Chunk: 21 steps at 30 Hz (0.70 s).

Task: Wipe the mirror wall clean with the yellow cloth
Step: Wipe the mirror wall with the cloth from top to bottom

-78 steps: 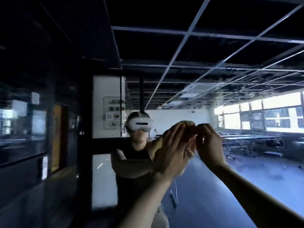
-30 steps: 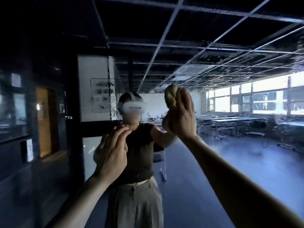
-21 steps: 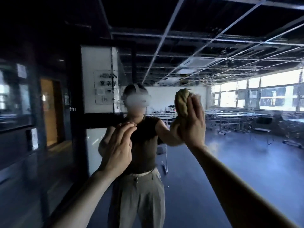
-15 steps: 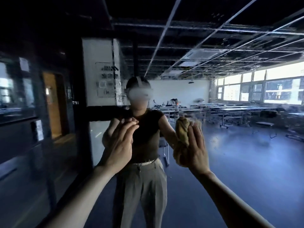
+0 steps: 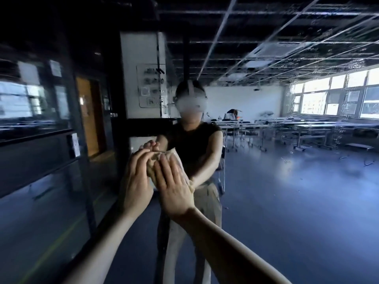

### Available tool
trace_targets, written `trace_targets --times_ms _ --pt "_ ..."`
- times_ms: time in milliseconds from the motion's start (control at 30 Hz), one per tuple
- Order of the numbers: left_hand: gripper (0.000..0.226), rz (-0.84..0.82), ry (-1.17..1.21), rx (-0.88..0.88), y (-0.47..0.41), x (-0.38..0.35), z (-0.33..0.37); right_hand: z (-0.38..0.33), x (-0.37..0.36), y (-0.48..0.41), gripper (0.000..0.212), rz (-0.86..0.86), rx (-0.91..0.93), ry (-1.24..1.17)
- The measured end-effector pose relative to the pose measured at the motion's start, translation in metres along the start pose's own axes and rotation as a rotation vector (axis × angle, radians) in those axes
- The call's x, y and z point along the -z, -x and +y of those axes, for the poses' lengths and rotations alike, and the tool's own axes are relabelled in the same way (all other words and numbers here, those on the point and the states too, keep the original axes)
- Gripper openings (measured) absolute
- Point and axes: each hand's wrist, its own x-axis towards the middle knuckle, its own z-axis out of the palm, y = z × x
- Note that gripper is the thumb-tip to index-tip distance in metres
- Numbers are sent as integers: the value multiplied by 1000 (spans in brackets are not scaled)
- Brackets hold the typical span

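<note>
Pressing the bunched yellow cloth (image 5: 164,163) flat against the mirror wall (image 5: 287,181) at chest height, right hand (image 5: 174,185) spread open-fingered over it, left hand (image 5: 136,181) curling fingers onto its edge, probably regathering it, keeping pressure even for overlapping strokes.

Yellow cloth (image 5: 162,160): dull tan-yellow, crumpled into a bunched wad, pressed flat against the mirror wall (image 5: 287,181) at about chest height of the reflected figure, mostly covered, only its upper folds showing. Mirror wall: large, upright, glossy, dimly reflecting a room; faint streaks and speckles toward upper right.
</note>
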Motion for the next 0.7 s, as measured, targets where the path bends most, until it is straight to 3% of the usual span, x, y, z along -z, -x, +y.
trace_targets --times_ms 133,200,400,533,600,700 --pt "53 -25 -23 -12 10 2 -8 29 9 -1 53 -135 269 102" --pt "63 -72 -18 -10 11 -1 -11 59 30 4 49 -100 302 148" --pt "55 -133 -27 -53 12 -10 -8 144 98 73 58 40 -123 235" --pt "50 -173 -31 -103 5 -13 0 145 91 78 75 78 -392 176" --pt "52 -172 -29 -106 0 -14 7 121 76 61 86 107 -442 112" --pt "51 -174 -39 -124 -4 -16 13 83 55 37 77 114 -352 35"
